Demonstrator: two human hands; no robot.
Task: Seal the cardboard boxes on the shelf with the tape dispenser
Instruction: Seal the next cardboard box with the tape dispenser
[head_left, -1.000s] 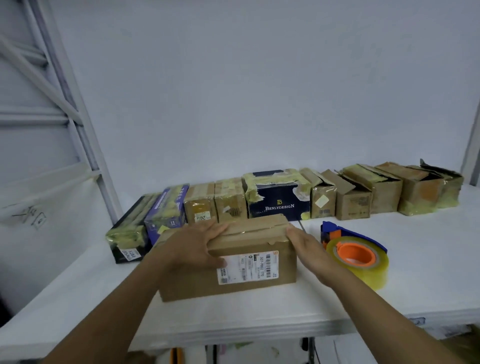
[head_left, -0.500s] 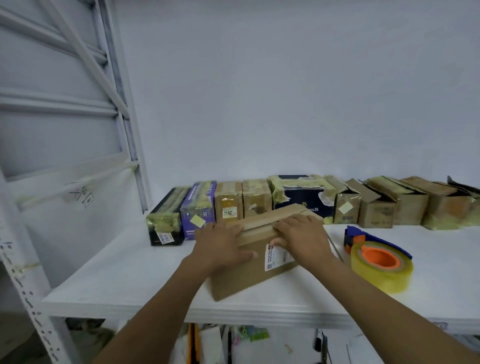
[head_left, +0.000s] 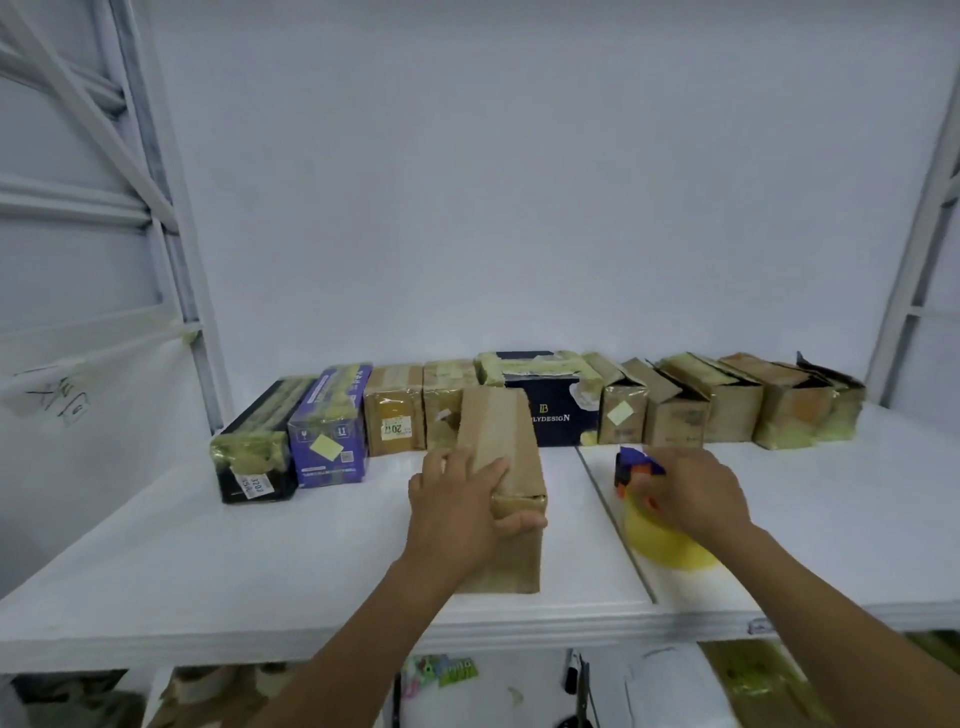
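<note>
With my left hand (head_left: 457, 514) clamping the cardboard box (head_left: 498, 426) near the shelf's (head_left: 260, 571) front edge and my right hand (head_left: 696, 493) curled round the tape dispenser (head_left: 660, 540) just beside it, this one's seam awaits tape, and some back-edge boxes (head_left: 675, 410) at right look unsealed.

Plain white wall (head_left: 519, 182) behind a white shelf board (head_left: 208, 571), grey metal uprights (head_left: 174, 270) (diagonal braces at left) either side.
</note>
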